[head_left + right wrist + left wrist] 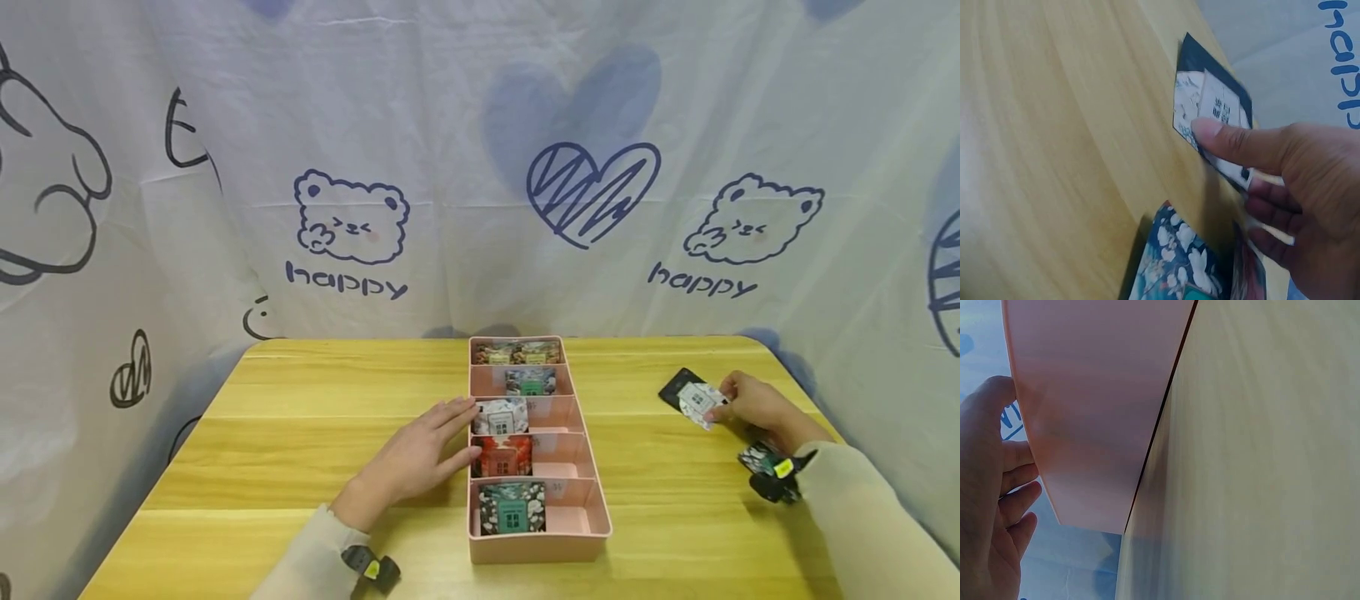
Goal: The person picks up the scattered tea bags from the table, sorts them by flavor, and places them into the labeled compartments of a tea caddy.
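My left hand (pixel 412 454) rests its fingertips on the left rim of a long pink compartment tray (pixel 540 550), fingers extended. In the left wrist view the fingers touch the edge of the tray's pink side wall (pixel 1097 412). At the right of the table, my right hand (pixel 761 410) pinches a white patterned sachet (pixel 697 402) between thumb and fingers. Something black (pixel 675 383), perhaps another packet, shows behind that sachet. Dark floral sachets (pixel 1179 256) lie below the right hand in the right wrist view, partly covered by the wrist in the head view.
From back to front, the tray's compartments hold yellow-labelled sachets (pixel 536 353), a green-labelled sachet (pixel 531 382), a white sachet (pixel 501 417), a red sachet (pixel 504 457) and a dark floral sachet (pixel 512 508). A printed curtain (pixel 465 167) hangs behind the wooden table (pixel 300 417).
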A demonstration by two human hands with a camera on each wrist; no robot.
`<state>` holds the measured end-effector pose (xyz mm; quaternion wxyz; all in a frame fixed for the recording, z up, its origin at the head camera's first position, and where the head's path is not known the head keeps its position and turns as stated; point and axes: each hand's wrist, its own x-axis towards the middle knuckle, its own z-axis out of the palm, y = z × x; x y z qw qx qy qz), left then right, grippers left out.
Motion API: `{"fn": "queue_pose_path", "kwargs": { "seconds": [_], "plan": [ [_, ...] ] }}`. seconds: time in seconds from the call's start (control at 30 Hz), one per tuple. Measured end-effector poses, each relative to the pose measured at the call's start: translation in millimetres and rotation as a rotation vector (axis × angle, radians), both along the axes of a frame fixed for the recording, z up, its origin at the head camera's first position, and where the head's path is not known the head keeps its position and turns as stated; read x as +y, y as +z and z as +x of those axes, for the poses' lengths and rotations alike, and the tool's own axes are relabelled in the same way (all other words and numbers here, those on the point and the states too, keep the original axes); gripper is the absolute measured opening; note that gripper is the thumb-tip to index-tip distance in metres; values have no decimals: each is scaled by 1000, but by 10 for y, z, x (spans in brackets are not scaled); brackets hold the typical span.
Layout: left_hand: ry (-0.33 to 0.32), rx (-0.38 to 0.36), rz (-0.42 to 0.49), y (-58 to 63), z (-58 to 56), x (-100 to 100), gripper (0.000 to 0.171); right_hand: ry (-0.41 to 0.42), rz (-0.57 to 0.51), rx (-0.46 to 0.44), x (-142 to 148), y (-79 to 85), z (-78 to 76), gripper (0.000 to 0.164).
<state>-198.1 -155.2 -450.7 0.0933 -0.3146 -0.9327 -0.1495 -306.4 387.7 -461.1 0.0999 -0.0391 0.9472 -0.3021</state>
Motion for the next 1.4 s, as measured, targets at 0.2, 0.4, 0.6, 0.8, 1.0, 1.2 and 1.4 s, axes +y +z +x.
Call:
{"fn": "queue_pose_path", "kwargs": {
  "seconds": [0.2,0.4,0.6,0.8,1.0,1.2,1.4],
  "plan": [
    [-3,-4,-7,-2,-10,9,72,47,-58,25,-13,-29,33,60],
    [-5,-8,2,-1,-10,2,71,101,-204,5,-39,-8,44,38],
    [-6,-9,6,5,-3,4,71,43,-335,-57,-87,84,58,36],
    [-4,-16,11,14,2,7,70,89,-246,67,-162,227,66,26],
    [-8,-10,8,10,2,7,68,83,-215,163,-284,363,67,36],
    [-16,1,11,-1,-3,4,68,70,-227,255,-395,491,74,43],
    [-12,-1,13,-2,-2,8,68,97,-133,350,-522,599,111,40]
  ]
}}
